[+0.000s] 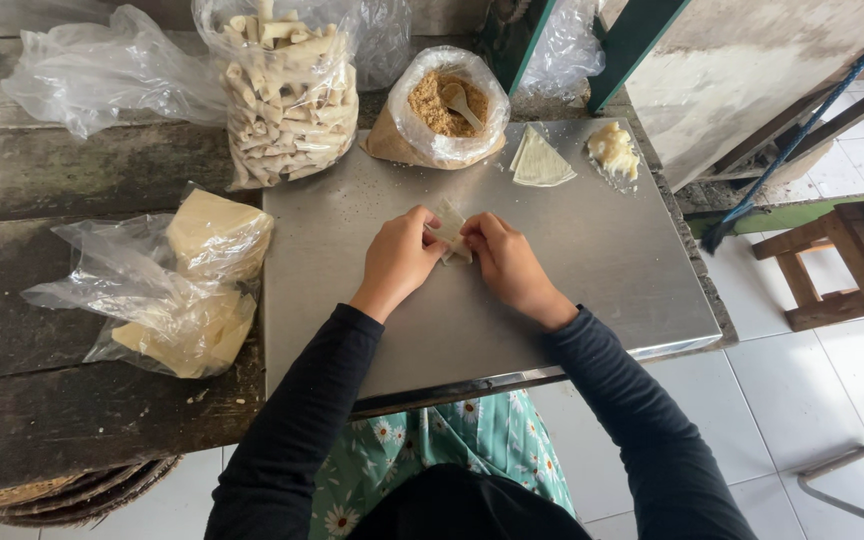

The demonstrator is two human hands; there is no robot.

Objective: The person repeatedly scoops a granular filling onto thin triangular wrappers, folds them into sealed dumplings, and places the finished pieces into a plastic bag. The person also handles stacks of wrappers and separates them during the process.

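Both hands pinch one pale wrapper on the metal tray (592, 270) at mid-table: left hand (397, 262) and right hand (505, 262) are clenched on the wrapper (449, 222). Squeeze unevenly and it could tear; pull sideways and the roll could loosen.

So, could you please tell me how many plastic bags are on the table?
6, perhaps more hidden: empty bag far left, rolls bag, filling bag, crumpled bag behind it, and two wrapper bags at left.
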